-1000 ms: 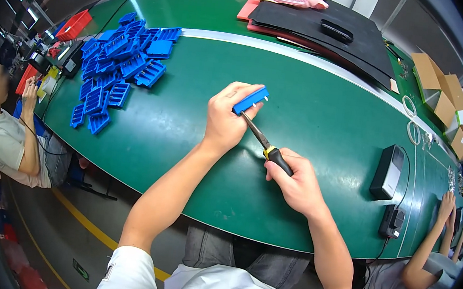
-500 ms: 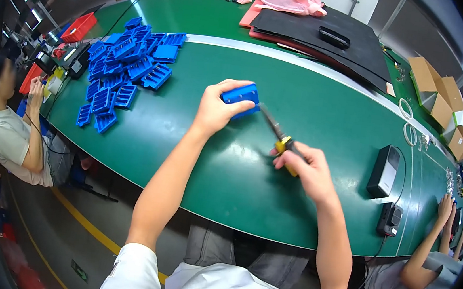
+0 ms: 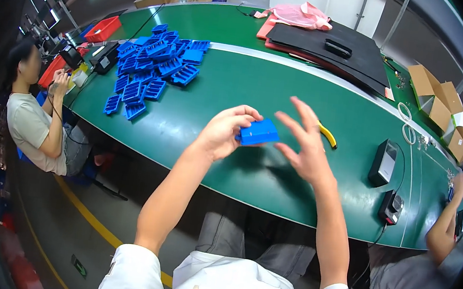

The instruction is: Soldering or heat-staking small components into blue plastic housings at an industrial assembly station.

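My left hand (image 3: 222, 132) grips a blue plastic box-like part (image 3: 260, 133) by its left end, above the green tabletop. A smooth face of the part is turned up. Just right of it, my right hand (image 3: 308, 147) is open, its fingers spread and apart from the part. A pair of pliers with a yellow handle (image 3: 329, 137) lies on the table beside the right fingers; its other end is hidden behind them. Farther left on the table is a heap of similar blue slotted parts (image 3: 158, 56).
At the back lie black sheets (image 3: 306, 41) with a pink bag (image 3: 300, 15) beside them. A grey-black device (image 3: 384, 163) and a cabled black box (image 3: 391, 207) stand at right. Cardboard boxes (image 3: 437, 94) sit far right. One person (image 3: 37, 117) sits left, another (image 3: 439, 248) right.
The pliers have left my right hand and now lie on the table. That hand has opened near the blue part. My left hand has turned the part and brought it lower and right.
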Demonstrator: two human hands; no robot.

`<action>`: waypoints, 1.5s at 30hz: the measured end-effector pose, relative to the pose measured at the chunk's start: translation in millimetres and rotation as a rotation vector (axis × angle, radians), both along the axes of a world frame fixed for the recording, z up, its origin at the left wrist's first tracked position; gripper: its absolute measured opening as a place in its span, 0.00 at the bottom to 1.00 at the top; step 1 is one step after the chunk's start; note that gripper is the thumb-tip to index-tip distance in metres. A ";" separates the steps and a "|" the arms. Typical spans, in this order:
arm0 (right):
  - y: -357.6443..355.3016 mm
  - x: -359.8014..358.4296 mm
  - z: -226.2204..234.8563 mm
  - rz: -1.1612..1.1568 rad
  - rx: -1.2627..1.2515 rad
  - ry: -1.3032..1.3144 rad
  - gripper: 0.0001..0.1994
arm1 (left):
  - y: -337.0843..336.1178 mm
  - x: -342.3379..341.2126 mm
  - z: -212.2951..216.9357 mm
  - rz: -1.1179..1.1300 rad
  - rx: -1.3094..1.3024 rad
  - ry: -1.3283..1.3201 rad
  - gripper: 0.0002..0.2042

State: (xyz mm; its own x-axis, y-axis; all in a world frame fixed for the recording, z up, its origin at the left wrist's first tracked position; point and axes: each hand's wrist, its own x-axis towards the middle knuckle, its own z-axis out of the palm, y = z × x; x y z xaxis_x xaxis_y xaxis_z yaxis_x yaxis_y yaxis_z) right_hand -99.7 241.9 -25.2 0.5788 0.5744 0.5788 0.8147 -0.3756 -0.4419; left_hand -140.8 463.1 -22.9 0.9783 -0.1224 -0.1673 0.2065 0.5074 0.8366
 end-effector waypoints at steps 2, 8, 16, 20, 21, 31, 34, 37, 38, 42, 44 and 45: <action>7.5 -10.0 3.1 0.151 0.112 0.009 0.23 | -9.2 -24.3 8.0 -0.047 -0.022 -0.055 0.08; -13.4 -91.6 -3.6 0.214 0.420 0.257 0.15 | -46.5 -139.0 12.3 0.124 0.718 -0.572 0.23; -86.6 -190.2 -105.6 -0.090 0.796 0.982 0.12 | -134.5 -169.2 -86.1 0.019 0.414 -0.077 0.14; -113.5 -193.9 -122.8 -0.164 0.953 1.102 0.13 | -161.8 -153.0 -106.1 -0.041 0.421 -0.100 0.15; -119.7 -192.8 -129.9 -0.170 0.976 1.137 0.14 | -166.8 -149.6 -113.2 -0.061 0.404 -0.057 0.15; -90.6 -175.7 -153.9 -0.107 1.165 1.095 0.30 | -183.5 -156.0 -140.5 0.232 0.292 0.060 0.19; -87.7 -176.2 -155.6 -0.141 1.232 1.085 0.31 | -181.7 -154.7 -135.6 0.271 0.207 -0.049 0.25; -87.2 -177.8 -155.9 -0.217 1.064 0.938 0.31 | -180.0 -152.1 -135.7 0.220 0.146 -0.133 0.25; -87.8 -178.3 -154.3 -0.239 1.043 0.946 0.32 | -179.8 -149.9 -140.7 0.186 0.138 -0.115 0.24; -92.1 -179.1 -156.5 -0.215 1.017 0.919 0.32 | -183.6 -146.9 -151.7 0.229 0.223 -0.140 0.23; -90.5 -180.2 -162.3 -0.216 1.040 0.876 0.32 | -184.3 -146.3 -153.9 0.255 0.278 -0.185 0.23; -89.6 -181.0 -165.0 -0.210 1.061 0.831 0.33 | -185.9 -145.6 -150.3 0.248 0.308 -0.177 0.24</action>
